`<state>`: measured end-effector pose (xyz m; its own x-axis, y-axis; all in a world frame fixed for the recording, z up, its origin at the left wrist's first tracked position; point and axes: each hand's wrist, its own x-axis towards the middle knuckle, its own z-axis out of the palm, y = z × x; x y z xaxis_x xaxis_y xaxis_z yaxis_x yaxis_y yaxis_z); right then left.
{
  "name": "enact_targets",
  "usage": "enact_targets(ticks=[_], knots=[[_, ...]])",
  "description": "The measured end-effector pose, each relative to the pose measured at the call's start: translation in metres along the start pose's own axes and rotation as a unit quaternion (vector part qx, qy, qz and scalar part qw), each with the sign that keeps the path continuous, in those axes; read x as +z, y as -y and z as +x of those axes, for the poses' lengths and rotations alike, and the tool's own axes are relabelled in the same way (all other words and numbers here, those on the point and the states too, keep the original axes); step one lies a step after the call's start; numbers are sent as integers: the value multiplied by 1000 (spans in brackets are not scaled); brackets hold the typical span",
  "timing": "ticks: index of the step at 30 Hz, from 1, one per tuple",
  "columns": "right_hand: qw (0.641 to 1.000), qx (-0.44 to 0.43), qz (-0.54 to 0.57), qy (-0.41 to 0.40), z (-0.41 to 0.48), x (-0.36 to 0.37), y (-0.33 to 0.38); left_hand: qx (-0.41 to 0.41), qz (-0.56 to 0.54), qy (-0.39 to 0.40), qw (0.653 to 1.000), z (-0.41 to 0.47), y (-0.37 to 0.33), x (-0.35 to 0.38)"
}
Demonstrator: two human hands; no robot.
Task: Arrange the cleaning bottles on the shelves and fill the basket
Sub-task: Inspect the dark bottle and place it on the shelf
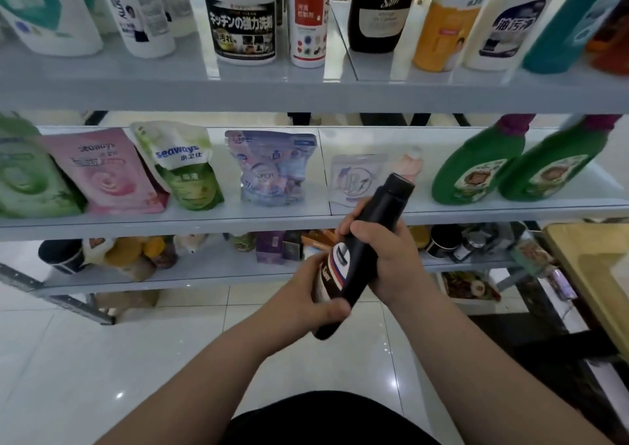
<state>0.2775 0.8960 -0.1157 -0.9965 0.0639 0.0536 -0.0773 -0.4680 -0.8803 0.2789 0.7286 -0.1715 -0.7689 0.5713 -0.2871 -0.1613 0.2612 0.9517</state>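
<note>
While the left hand point(315, 293) clasps the black bottle point(391, 203) low and the right hand point(388, 257) wraps it higher, shelving seems underway; next, raise it to the shelf point(170, 94) above.

Stocked grey shelves point(306, 99)
Top shelf point(102, 70), above the hands point(391, 259): upright bottles point(243, 22); middle shelf point(272, 221) behind them: refill pouches point(183, 168), two green bottles point(476, 168).

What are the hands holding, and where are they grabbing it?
A black bottle, tilted. The left hand grips its lower end, by the label; the right hand grips its middle, below the cap.
</note>
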Motion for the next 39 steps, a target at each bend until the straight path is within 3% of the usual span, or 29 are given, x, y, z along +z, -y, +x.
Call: enact_targets(ticks=[2, 6, 8, 10, 12, 15, 18, 21, 23, 27, 29, 31, 35, 39], knots=[[998, -41, -20, 51, -10, -10, 2, 81, 134, -58, 986, 6, -2, 11], [974, -121, -93, 166, -29, -38, 17, 272, 226, -213, 911, 23, -10, 46], [965, -128, -145, 174, -36, -51, 25, 304, 251, -249, 885, 29, -7, 54], [962, -124, -182, 160, -43, -71, 37, 305, 258, -242, 884, 37, -7, 67], [968, -86, -196, 133, -47, -88, 48, 267, 217, -212, 915, 39, -10, 83], [983, 25, -171, 64, -44, -109, 66, 138, 89, -184, 969, 36, -14, 107], [990, 106, -94, 11, -38, -131, 73, 57, -48, -162, 984, 30, -11, 132], [980, 193, 36, -17, -40, -146, 69, -87, -256, -123, 955, 31, -16, 158], [966, 221, 135, 5, -48, -155, 63, -182, -324, -65, 926, 32, -24, 176], [938, 206, 262, 93, -58, -175, 58, -173, -376, 28, 910, 29, -36, 196], [953, 196, 208, 98, -55, -183, 59, -164, -389, 6, 906, 28, -37, 202], [977, 183, 82, 66, -52, -187, 61, -156, -366, -28, 917, 26, -32, 204], [987, 127, -100, 8, -55, -196, 64, -106, -229, -109, 962, 20, -30, 199], [984, 117, -136, -16, -60, -195, 60, -111, -163, -158, 967, 26, -27, 198]])
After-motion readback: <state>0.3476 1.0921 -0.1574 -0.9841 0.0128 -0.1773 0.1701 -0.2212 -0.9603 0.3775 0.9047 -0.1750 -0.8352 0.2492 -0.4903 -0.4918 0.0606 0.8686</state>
